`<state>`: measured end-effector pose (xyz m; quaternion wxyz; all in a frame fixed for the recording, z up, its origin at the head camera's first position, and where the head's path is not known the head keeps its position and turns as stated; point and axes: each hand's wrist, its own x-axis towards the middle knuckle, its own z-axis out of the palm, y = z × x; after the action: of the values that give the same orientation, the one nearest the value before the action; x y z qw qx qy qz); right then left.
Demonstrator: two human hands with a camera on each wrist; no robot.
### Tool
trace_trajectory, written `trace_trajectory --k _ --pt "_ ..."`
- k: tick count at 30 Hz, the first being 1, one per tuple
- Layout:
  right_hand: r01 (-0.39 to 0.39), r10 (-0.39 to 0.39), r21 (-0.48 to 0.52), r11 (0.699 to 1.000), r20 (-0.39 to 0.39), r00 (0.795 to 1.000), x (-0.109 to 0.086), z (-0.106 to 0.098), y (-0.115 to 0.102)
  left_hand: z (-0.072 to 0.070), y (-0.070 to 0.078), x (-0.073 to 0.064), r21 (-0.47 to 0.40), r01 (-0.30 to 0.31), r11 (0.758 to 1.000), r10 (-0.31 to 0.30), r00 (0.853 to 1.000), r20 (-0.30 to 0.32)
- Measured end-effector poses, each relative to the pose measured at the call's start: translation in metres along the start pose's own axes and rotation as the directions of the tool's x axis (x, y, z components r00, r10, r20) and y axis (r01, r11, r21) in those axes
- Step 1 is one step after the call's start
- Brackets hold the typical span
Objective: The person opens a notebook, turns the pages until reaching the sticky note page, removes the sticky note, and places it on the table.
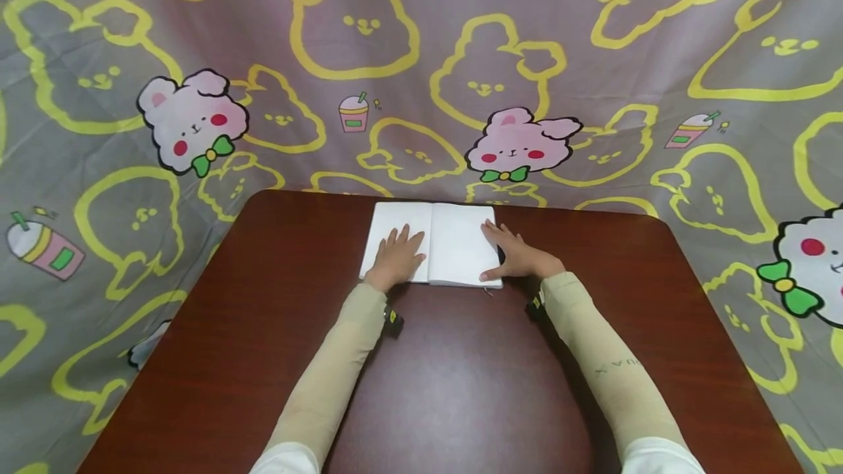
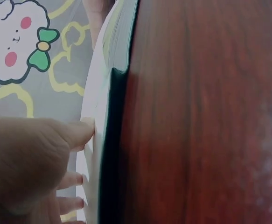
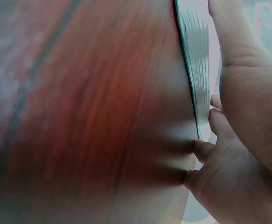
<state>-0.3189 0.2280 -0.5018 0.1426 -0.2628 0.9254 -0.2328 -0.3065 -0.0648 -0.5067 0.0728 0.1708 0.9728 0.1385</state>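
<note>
Left hand (image 1: 397, 258): fingers spread, nearly straight, resting on the left page (image 1: 407, 216); grips nothing. Likely hazard: sideways drag could crease the page.
Notebook (image 1: 435, 243): spread flat on the surface (image 1: 296, 262), middle at two o'clock from the left hand.
Right hand (image 1: 519, 254): fingers parted at the right page (image 1: 461, 243)'s edge, no grip seen; uneven push could skew the notebook, centred at nine o'clock.
</note>
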Motion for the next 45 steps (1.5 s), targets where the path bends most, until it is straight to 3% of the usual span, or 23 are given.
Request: trace_trajectory --k 4,9,16,20,23,39,45 --pt "-0.004 0.004 0.005 1.000 0.004 1.000 0.000 0.002 0.004 0.001 0.000 0.002 0.073 -0.112 0.991 0.115 0.993 -0.038" --pt "-0.019 0.019 0.017 1.000 -0.002 1.000 -0.001 0.003 0.006 -0.002 -0.001 0.000 0.086 -0.230 0.969 0.238 0.966 -0.100" --pt "-0.016 0.016 0.018 1.000 -0.002 1.000 -0.003 0.003 0.004 -0.004 0.002 -0.009 -0.041 -0.353 0.935 0.333 0.911 -0.244" --pt "-0.022 0.022 0.008 1.000 0.003 1.000 -0.003 0.003 0.005 -0.004 0.008 -0.013 -0.029 -0.406 0.914 0.381 0.879 -0.288" --pt "-0.028 0.028 0.000 1.000 0.004 1.000 -0.003 0.003 0.004 -0.004 0.012 -0.014 -0.012 -0.431 0.902 0.409 0.863 -0.296" --pt "-0.009 0.009 0.010 1.000 0.001 1.000 0.000 0.003 0.005 -0.001 0.030 -0.018 0.013 -0.473 0.881 0.462 0.853 -0.244" --pt "-0.007 0.007 0.012 1.000 -0.001 1.000 -0.001 0.002 0.001 -0.003 0.032 -0.019 0.032 -0.451 0.892 0.446 0.865 -0.232"
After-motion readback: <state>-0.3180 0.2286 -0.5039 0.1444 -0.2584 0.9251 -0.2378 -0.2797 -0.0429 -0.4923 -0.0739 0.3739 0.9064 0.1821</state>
